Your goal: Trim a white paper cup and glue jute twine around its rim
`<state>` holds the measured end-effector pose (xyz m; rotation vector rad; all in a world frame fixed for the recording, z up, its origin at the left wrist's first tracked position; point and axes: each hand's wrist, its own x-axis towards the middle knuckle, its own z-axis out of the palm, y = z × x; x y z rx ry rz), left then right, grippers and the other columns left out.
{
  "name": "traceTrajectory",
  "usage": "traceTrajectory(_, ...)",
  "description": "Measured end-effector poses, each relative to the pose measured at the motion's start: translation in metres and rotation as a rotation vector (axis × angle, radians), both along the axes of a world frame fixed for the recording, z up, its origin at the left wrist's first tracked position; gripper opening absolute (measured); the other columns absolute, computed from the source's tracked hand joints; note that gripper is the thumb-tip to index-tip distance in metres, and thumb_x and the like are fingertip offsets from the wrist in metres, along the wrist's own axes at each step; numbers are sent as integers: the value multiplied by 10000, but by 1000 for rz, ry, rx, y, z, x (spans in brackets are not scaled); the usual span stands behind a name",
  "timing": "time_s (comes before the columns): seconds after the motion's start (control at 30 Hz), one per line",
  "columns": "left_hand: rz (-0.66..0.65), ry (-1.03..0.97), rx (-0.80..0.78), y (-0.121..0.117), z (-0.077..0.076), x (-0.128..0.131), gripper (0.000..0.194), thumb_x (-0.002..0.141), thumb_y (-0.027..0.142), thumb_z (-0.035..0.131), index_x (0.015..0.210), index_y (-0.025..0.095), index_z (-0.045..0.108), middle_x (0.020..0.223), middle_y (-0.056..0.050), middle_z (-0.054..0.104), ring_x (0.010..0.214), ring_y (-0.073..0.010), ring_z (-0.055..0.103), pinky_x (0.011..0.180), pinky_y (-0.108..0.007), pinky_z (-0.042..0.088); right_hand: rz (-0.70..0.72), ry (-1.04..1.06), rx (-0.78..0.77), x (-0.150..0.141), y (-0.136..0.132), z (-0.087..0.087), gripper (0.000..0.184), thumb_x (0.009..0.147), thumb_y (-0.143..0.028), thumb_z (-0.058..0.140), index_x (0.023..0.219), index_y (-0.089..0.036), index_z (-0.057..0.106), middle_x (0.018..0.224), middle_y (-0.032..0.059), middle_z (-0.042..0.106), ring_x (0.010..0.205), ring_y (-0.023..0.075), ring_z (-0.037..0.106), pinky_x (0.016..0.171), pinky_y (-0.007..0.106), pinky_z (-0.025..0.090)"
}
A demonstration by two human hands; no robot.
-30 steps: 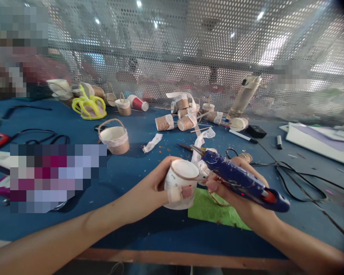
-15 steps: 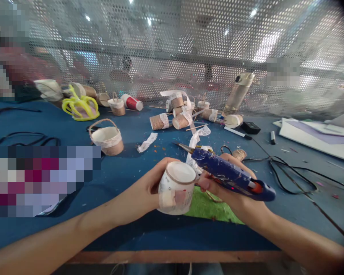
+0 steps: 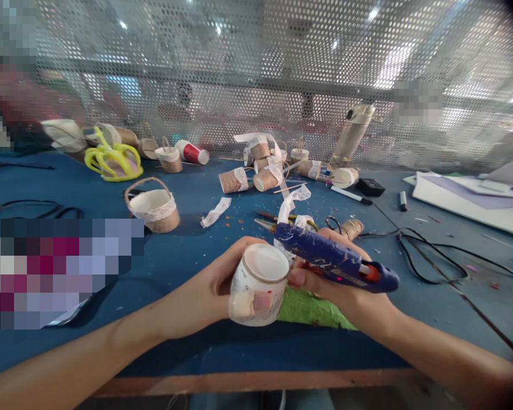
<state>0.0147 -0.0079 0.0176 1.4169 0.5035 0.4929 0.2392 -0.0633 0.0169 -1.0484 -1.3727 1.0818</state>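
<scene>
My left hand (image 3: 222, 293) is closed around a white paper cup (image 3: 259, 316), its open rim tilted up toward me. A bandage wraps the thumb lying across the cup's front. In my right hand (image 3: 325, 279) is a blue glue gun (image 3: 320, 247), its metal nozzle pointing left above and behind the cup. The fingertips of that hand come close to the cup's right side; whether they touch it I cannot tell. Beneath the hands lies a green sheet (image 3: 312, 310). White lace ribbon (image 3: 288, 208) and scissors (image 3: 303, 222) lie just behind the glue gun.
A small twine-handled basket (image 3: 158, 213) stands to the left. Several twine-wrapped cups (image 3: 267, 176) are heaped farther back. A bottle (image 3: 353, 136) leans by the perforated metal screen (image 3: 239, 74). A black cord (image 3: 410, 256) loops at right, near white sheets (image 3: 431, 208).
The view has shifted slightly, so the table objects slide left. The glue gun's nozzle has moved left, nearer to above the cup, and the fingers of my right hand have come closer to the cup.
</scene>
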Motion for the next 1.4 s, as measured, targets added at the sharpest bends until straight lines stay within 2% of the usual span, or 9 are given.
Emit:
traceTrajectory(0.17, -6, -21, -35, 2, -2, -3, 422, 838, 377, 750, 1206, 326, 549, 1124, 16, 568, 1049, -189, 523, 899, -288, 464, -3, 11, -4, -1, 0, 0, 244, 705, -176, 862, 817, -223, 650, 754, -44, 720, 660, 113, 669, 550, 201, 508)
traceTrajectory(0.4, -11, -12, -68, 5, -2, -3, 431, 828, 371, 764, 1210, 344, 566, 1150, 22, 574, 1081, -195, 529, 918, -295, 466, 26, 40, -44, -2, 0, 6, 210, 739, -166, 833, 805, -218, 641, 713, -49, 717, 634, 107, 677, 560, 193, 531)
traceTrajectory(0.57, -98, -12, -40, 6, -2, -4, 408, 863, 393, 716, 1213, 310, 523, 1093, -13, 613, 1002, -221, 596, 886, -357, 489, 71, 146, -87, -3, -1, 6, 235, 718, -161, 847, 810, -221, 638, 733, -56, 697, 677, 113, 695, 628, 207, 575)
traceTrajectory(0.73, -122, -3, -35, 6, -1, -4, 410, 879, 384, 697, 1240, 319, 514, 1105, -11, 617, 981, -211, 612, 874, -346, 491, 63, 142, -108, -3, -2, 6, 243, 704, -136, 854, 810, -221, 652, 740, -57, 699, 694, 115, 686, 683, 229, 581)
traceTrajectory(0.9, -91, 10, -52, 7, 1, -4, 416, 851, 402, 724, 1223, 294, 574, 1115, -21, 624, 1041, -225, 582, 876, -325, 484, 23, 108, -101, -1, 0, 4, 275, 663, -124, 880, 813, -215, 668, 739, -55, 705, 669, 110, 664, 633, 211, 554)
traceTrajectory(1.13, -127, -1, -134, 5, 3, -4, 419, 836, 423, 740, 1200, 283, 588, 1115, -23, 650, 1027, -221, 606, 910, -343, 482, 43, 148, -73, -1, -2, 4, 285, 683, -99, 864, 828, -225, 654, 741, -69, 729, 678, 94, 690, 562, 154, 506)
traceTrajectory(1.4, -104, 59, -99, 5, 4, -3, 479, 838, 477, 713, 1245, 267, 570, 1225, -63, 626, 1098, -276, 575, 921, -387, 480, 11, 63, -51, -2, -2, 1, 219, 754, -190, 828, 839, -230, 631, 756, -42, 712, 710, 137, 700, 613, 224, 517)
